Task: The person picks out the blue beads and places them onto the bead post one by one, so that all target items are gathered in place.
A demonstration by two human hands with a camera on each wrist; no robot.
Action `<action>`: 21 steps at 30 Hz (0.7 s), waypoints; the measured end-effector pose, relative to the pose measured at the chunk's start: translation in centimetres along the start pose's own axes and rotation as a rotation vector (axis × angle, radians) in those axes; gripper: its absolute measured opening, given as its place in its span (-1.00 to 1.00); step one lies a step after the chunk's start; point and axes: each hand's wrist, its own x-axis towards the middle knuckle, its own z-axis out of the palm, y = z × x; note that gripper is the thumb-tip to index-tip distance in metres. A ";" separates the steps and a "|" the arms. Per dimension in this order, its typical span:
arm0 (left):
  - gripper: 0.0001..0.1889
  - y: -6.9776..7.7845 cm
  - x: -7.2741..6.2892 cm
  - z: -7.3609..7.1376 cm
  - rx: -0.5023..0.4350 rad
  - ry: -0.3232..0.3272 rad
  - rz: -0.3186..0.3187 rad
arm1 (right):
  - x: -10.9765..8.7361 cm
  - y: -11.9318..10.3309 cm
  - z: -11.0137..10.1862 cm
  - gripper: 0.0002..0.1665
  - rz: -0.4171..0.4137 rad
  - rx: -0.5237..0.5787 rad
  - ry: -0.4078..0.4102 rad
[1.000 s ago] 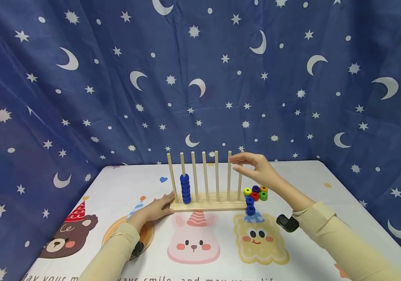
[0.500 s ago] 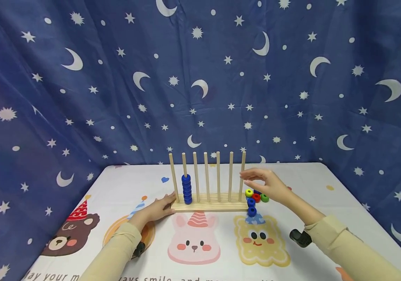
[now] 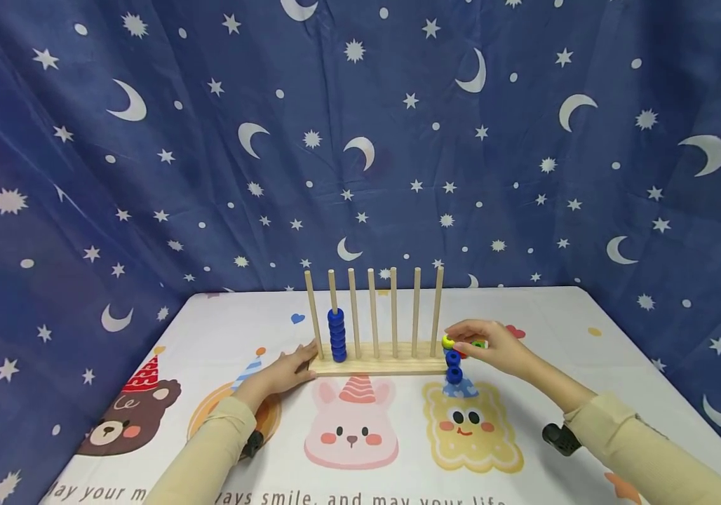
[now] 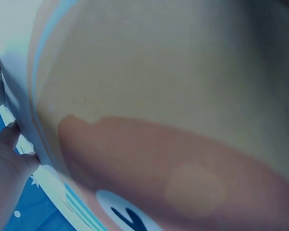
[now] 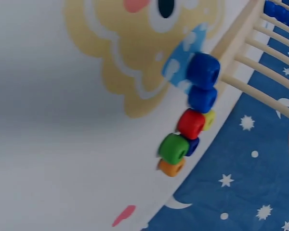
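Note:
A wooden peg rack (image 3: 392,366) with several upright pegs stands on the table. Blue beads (image 3: 338,337) are stacked on its second peg from the left. My left hand (image 3: 281,377) holds the rack's left end, thumb in front and fingers behind. Past the right end, my right hand (image 3: 489,344) is low over the loose beads, thumb and fingers apart. Close by its fingertips is a yellow bead (image 3: 448,341). Two blue beads (image 3: 454,367) lie just in front. In the right wrist view a red bead (image 5: 191,123), a green bead (image 5: 174,148) and an orange bead (image 5: 172,167) also show.
The white tablecloth (image 3: 259,484) carries printed cartoon figures, among them a pink rabbit (image 3: 351,435) and a brown bear (image 3: 130,421). A dark blue curtain (image 3: 360,126) with moons and stars hangs behind the table.
My right hand has come down and right, from the tops of the rightmost pegs to the loose beads. My left hand stays at the rack's left end.

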 end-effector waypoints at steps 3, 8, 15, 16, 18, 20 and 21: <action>-0.34 0.0 0.0 0.0 0.001 0.005 0.004 | -0.4 0.5 0.2 -0.74 -0.012 -0.014 -0.001; -0.34 -0.1 0.0 -0.1 0.005 0.002 0.006 | -0.9 1.1 0.7 -0.75 -0.019 -0.037 -0.029; -0.36 0.1 -0.1 -0.3 -0.003 0.015 0.008 | -1.2 1.7 1.1 -0.70 0.018 -0.067 -0.092; -0.36 0.1 -0.1 -0.3 -0.004 0.014 0.009 | -1.3 1.8 1.1 -0.69 0.030 -0.069 -0.105; -0.35 0.2 -0.1 -0.3 -0.007 0.006 0.010 | -1.5 2.0 1.2 -0.68 0.060 -0.070 -0.132; -0.35 0.2 -0.1 -0.2 -0.005 -0.001 0.008 | -1.7 2.3 1.3 -0.66 0.077 -0.068 -0.153; -0.35 0.2 -0.2 -0.2 -0.006 -0.002 0.012 | -1.7 2.5 1.3 -0.66 0.087 -0.070 -0.164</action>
